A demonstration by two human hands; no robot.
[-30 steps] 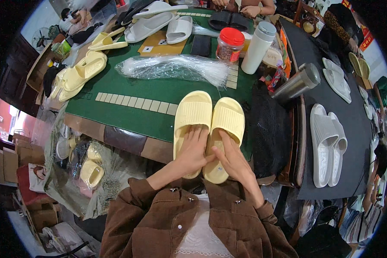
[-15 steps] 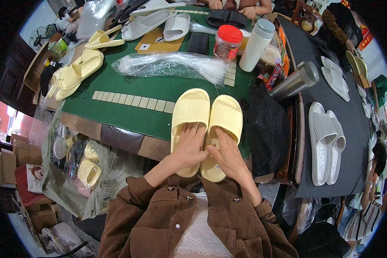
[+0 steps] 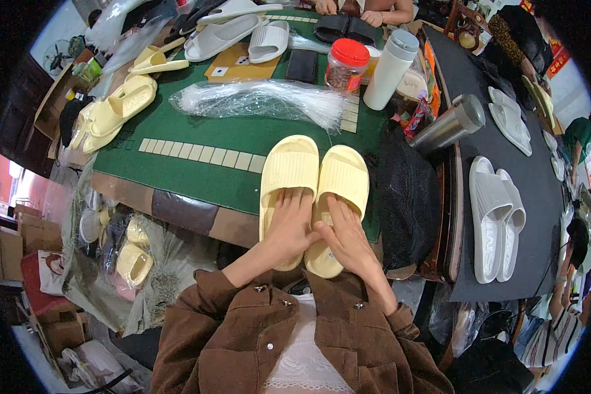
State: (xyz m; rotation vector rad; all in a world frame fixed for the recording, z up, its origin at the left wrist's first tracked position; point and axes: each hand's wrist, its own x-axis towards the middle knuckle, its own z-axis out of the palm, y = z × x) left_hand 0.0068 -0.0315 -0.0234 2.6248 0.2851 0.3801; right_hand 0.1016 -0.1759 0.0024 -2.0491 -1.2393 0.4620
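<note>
A pair of pale yellow slide sandals rests side by side over the front edge of the green-topped table, toes pointing away from me. My left hand [image 3: 290, 222] lies flat inside the left yellow slide [image 3: 289, 164], with its fingertips hidden under the ribbed strap. Inside the right yellow slide [image 3: 345, 172] lies my right hand [image 3: 348, 236], fingers stretched out and their tips also beneath the strap. Both thumbs point inward and come close together between the slides. Neither hand is closed around anything I can see.
Beyond the slides lies a bundle of clear plastic strands [image 3: 256, 102]. A red-lidded jar [image 3: 346, 65], a white bottle [image 3: 391, 72] and a steel tumbler [image 3: 450, 123] stand to the right. White slides [image 3: 492, 217] rest on a dark table. Another person's hand [image 3: 372, 18] is at the far side.
My hands and the yellow slides stay practically in place; the whole view shifts very slightly. At the far side, the other person's hands have moved a little near the black slides.
</note>
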